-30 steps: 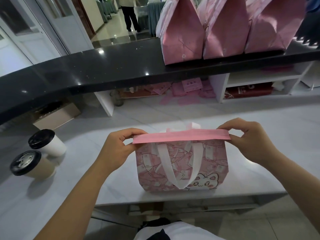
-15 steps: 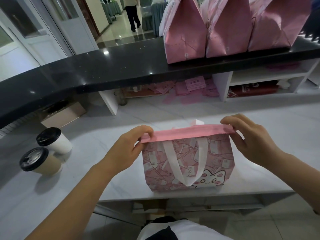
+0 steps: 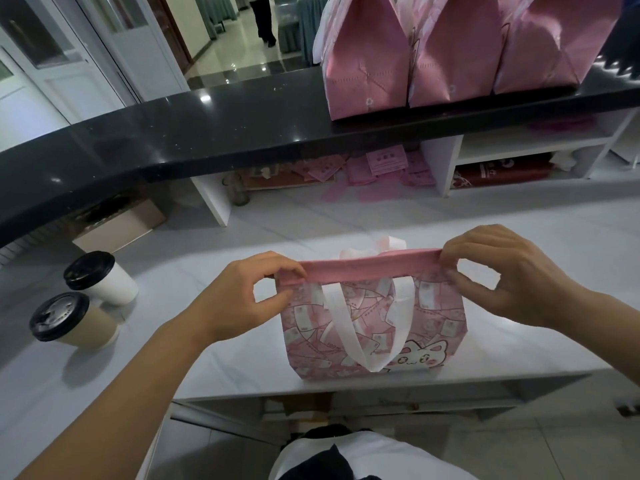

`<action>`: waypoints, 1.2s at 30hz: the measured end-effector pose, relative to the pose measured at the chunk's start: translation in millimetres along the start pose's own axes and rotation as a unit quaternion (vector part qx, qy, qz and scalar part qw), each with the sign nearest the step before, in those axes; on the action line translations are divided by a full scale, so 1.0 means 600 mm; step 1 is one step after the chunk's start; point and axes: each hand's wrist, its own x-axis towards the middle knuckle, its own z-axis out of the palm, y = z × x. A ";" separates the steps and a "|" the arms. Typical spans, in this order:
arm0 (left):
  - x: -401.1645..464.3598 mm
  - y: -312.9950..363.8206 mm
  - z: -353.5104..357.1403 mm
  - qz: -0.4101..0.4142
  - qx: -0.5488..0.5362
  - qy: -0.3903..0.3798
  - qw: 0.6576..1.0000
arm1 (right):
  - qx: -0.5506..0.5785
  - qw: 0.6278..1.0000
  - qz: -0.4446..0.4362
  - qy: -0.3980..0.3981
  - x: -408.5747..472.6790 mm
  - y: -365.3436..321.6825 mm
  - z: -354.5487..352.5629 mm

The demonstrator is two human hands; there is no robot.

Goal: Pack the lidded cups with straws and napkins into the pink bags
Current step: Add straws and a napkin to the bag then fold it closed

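A pink bag (image 3: 429,327) with a cartoon cat print and white handles stands upright near the front edge of the white counter (image 3: 242,362). Its top rim is pressed flat into a pink band. My left hand (image 3: 242,299) pinches the band's left end, and my right hand (image 3: 509,275) pinches its right end. What the bag holds is hidden. Two lidded cups stand at the left: a white cup (image 3: 104,280) and a tan cup (image 3: 72,322), both with black lids.
Three closed pink bags (image 3: 367,64) stand on the raised black countertop (image 3: 207,133) at the back right. Under it lie pink packets (image 3: 384,164) and a cardboard box (image 3: 117,223). A person walks in the far hallway.
Both hands kept pinching the bag's top rim. Their grip has moved closer to the ends, and the view has shifted slightly so the bag sits further right.
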 end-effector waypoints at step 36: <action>0.073 0.074 0.015 -0.006 0.131 -0.036 0.991 | -0.052 0.986 0.109 -0.118 0.101 -0.086 0.022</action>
